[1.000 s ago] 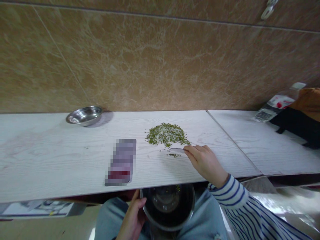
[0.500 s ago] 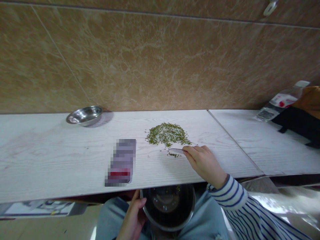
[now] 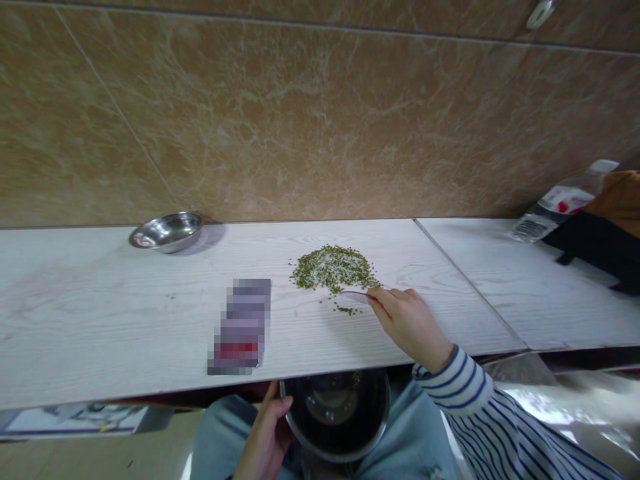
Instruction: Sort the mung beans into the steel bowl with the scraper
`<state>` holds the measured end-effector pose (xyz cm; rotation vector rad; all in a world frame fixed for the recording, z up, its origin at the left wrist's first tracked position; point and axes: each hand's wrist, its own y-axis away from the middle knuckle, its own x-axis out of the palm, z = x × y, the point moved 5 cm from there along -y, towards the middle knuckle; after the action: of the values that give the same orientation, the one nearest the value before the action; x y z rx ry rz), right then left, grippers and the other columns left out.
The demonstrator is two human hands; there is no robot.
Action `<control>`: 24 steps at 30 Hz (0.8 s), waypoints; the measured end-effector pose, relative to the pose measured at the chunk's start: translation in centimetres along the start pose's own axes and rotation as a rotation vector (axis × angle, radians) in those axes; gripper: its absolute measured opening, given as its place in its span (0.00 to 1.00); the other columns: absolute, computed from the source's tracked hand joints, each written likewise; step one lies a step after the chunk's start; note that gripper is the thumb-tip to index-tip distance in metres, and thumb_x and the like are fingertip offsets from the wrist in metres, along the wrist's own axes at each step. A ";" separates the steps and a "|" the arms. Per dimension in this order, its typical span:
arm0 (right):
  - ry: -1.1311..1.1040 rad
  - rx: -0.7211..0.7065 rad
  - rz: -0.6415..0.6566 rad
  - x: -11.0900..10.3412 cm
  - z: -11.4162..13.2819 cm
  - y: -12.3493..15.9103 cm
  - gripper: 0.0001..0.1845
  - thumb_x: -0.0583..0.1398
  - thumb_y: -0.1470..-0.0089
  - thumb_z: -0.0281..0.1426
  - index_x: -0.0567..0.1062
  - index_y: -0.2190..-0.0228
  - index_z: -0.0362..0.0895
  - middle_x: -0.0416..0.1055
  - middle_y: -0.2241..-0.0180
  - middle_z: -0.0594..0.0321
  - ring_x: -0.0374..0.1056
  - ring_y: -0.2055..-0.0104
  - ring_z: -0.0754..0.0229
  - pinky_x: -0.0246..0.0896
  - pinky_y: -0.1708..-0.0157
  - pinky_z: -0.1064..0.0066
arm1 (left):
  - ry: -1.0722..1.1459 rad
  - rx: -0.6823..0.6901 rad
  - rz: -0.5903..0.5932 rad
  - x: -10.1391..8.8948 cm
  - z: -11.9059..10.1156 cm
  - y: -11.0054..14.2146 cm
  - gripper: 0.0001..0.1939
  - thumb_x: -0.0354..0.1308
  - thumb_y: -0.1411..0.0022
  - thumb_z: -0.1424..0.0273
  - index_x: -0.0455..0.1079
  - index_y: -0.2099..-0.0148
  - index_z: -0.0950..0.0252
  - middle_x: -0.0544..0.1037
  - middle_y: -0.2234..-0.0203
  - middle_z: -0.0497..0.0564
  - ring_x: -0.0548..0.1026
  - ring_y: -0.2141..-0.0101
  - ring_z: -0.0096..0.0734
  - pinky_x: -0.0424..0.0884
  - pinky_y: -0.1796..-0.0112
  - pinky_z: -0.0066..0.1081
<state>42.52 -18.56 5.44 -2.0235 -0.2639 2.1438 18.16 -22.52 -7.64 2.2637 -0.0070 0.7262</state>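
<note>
My right hand point(image 3: 413, 327) pinches a spoon point(image 3: 356, 297) with a thin, pale bowl, seen nearly edge-on. Its tip points left, just above the white tabletop, between a heap of small green mung beans point(image 3: 333, 267) and a short line of loose beans point(image 3: 346, 310) nearer me. Below the table's front edge, my left hand point(image 3: 270, 427) grips the left rim of a dark-looking metal pot point(image 3: 337, 450), thumb over the rim. The pot sits between my knees with its mouth up, and a few beans show inside.
A shallow steel bowl point(image 3: 167, 233) stands at the back left near the wall. A blurred-out flat phone-like object point(image 3: 243, 327) lies left of the beans. At the far right, a plastic bottle point(image 3: 563, 203) leans on a black and brown bag point(image 3: 600, 243).
The spoon has tilted and risen slightly, with its tip a little farther right and nearer the heap. My left hand and the pot have stayed in place.
</note>
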 end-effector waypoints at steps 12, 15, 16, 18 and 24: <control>-0.030 -0.003 0.021 0.1 0.1 -1.0 0.12 0.48 0.39 0.33 0.70 0.59 0.47 0.75 0.67 0.63 0.69 0.65 0.61 0.51 0.63 0.69 | 0.000 0.004 -0.002 0.4 -0.1 0.2 0.31 0.58 0.53 0.70 0.62 0.43 0.58 0.79 0.57 0.51 0.72 0.52 0.45 0.67 0.54 0.39; 0.001 0.027 0.029 0.3 -0.1 -1.7 0.13 0.48 0.38 0.34 0.70 0.58 0.47 0.75 0.68 0.62 0.69 0.66 0.61 0.51 0.63 0.69 | -0.007 -0.001 -0.012 0.4 -0.2 0.3 0.31 0.57 0.53 0.71 0.62 0.44 0.59 0.79 0.58 0.51 0.72 0.52 0.45 0.68 0.55 0.40; 0.007 0.034 0.031 0.3 -0.2 -2.0 0.13 0.47 0.38 0.34 0.70 0.58 0.47 0.75 0.68 0.62 0.69 0.66 0.61 0.51 0.63 0.70 | -0.012 -0.002 -0.020 0.4 -0.2 0.3 0.31 0.57 0.53 0.71 0.62 0.44 0.59 0.79 0.58 0.51 0.72 0.52 0.45 0.68 0.55 0.40; 0.010 0.039 0.032 0.3 -0.5 -2.4 0.13 0.47 0.38 0.34 0.70 0.58 0.47 0.75 0.68 0.62 0.69 0.66 0.61 0.51 0.63 0.70 | -0.022 -0.005 -0.035 0.4 -0.3 0.3 0.31 0.58 0.52 0.71 0.62 0.44 0.59 0.79 0.58 0.51 0.72 0.52 0.45 0.69 0.56 0.39; 0.040 0.067 0.000 -0.2 -0.9 -3.1 0.14 0.47 0.38 0.35 0.69 0.58 0.46 0.75 0.68 0.61 0.69 0.66 0.60 0.51 0.64 0.70 | -0.015 -0.007 -0.010 0.7 -0.1 0.3 0.31 0.58 0.53 0.71 0.63 0.44 0.59 0.79 0.58 0.51 0.71 0.52 0.45 0.69 0.56 0.38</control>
<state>43.47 -15.55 6.32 -2.0268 -0.1842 2.0812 18.58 -22.51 -7.03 2.2610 -0.0061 0.7028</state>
